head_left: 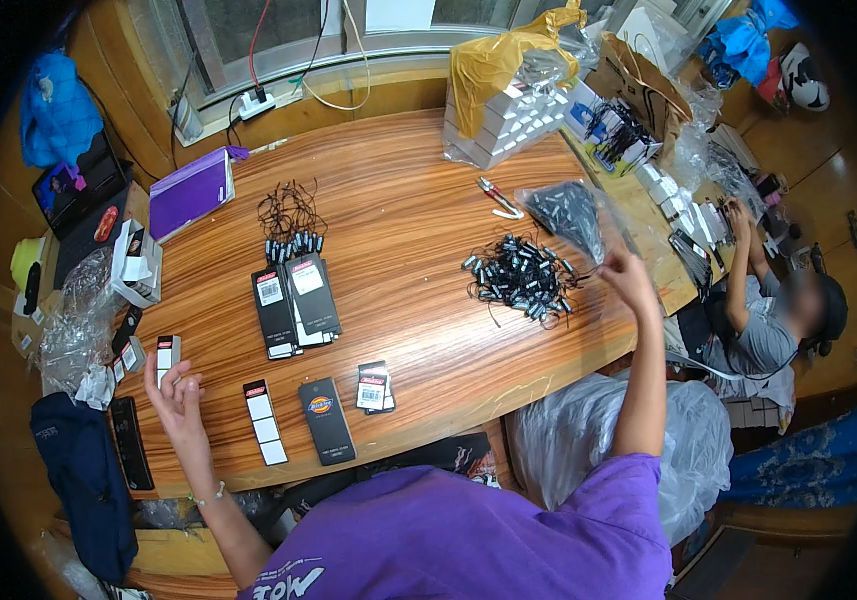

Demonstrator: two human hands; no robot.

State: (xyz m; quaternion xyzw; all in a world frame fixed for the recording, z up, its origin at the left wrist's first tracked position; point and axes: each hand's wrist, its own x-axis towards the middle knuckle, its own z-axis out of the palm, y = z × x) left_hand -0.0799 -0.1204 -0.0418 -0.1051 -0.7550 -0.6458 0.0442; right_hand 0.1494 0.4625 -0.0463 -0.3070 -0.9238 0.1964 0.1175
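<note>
So the right hand [628,282] is up at the clear plastic bag [563,215], fingertips drawn together right by its lower corner, though I can't tell if they've actually pinched it or a bit of cord. The bag is crinkly and see-through, with a lump of dark stuff inside, and it's lying at the right side of the wood-grain bench [398,190]. Just below and left of it is a messy heap of black cords [520,278] with little pale blue-silver bits poking out everywhere (total spaghetti, honestly). The left hand [180,400] is way over at the left side, loosely open with fingers half curled, right by a small stack of white labels [167,350] with a red-and-black top; can't see it gripping anything. Between the hands there's a fanned pile of long black cards [316,297] with a neater bunch of corded bits [293,245] at its top end, and nearer the person, a white-panelled strip [265,422] and a single dark grey card [327,425].
</note>
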